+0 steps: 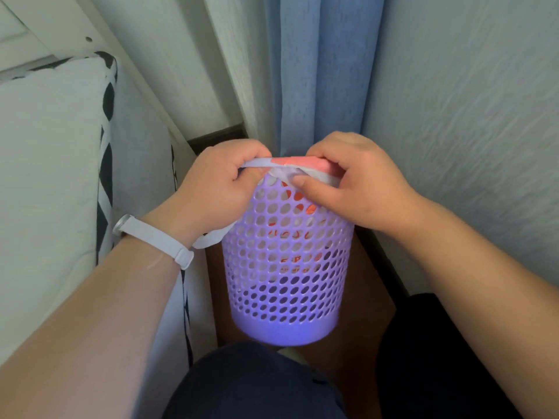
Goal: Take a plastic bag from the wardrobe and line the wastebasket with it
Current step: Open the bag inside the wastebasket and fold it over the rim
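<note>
Wastebasket (pixel 286 261) stood upright on floor between both hands. Plastic bag (pixel 298 162) hung inside, its edge at the rim. Left hand (pixel 223 189) and right hand (pixel 348 179) each pinched the edge, fingers (pixel 314 193) closed; far rim lay beyond them.

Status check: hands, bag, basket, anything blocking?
Left hand and right hand both pinching plastic bag at the rim. Bag inside purple wastebasket, edge being folded over. Blue curtain close behind; nothing blocking.
</note>
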